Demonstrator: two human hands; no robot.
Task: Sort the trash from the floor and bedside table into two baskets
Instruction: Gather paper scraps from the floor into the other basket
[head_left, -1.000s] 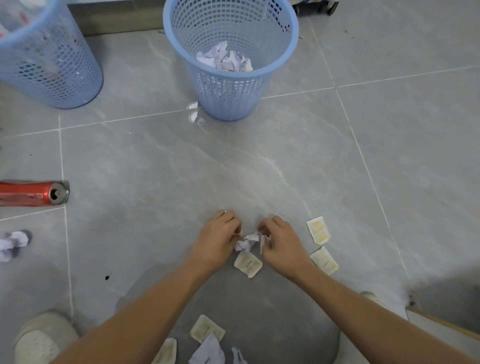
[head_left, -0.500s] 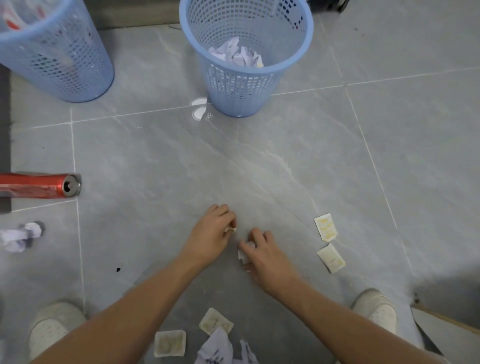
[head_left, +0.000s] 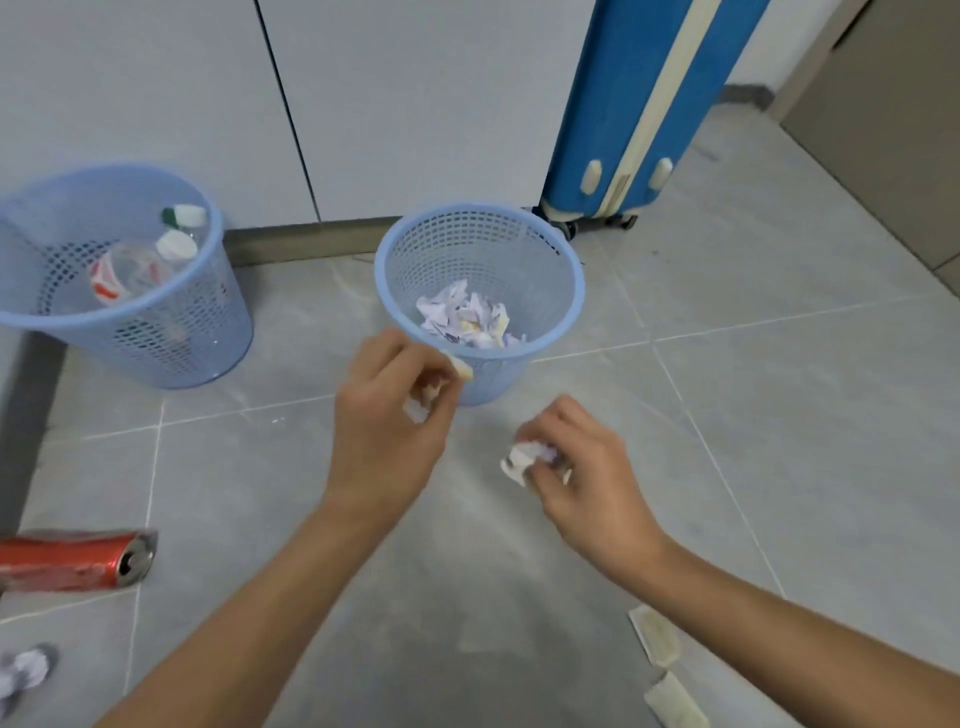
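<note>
So both hands are raised near the mesh plastic basket (head_left: 480, 244): left hand (head_left: 387, 415) clutches crumpled paper bits (head_left: 423, 397), right hand (head_left: 582, 467) grips a wadded paper scrap (head_left: 524, 457).

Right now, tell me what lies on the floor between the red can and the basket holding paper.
Nothing: in the head view only bare grey tile lies between the red can and the paper basket.

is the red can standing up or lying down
Lying down: the red can rests on its side on the floor, its opened top facing right.
</note>
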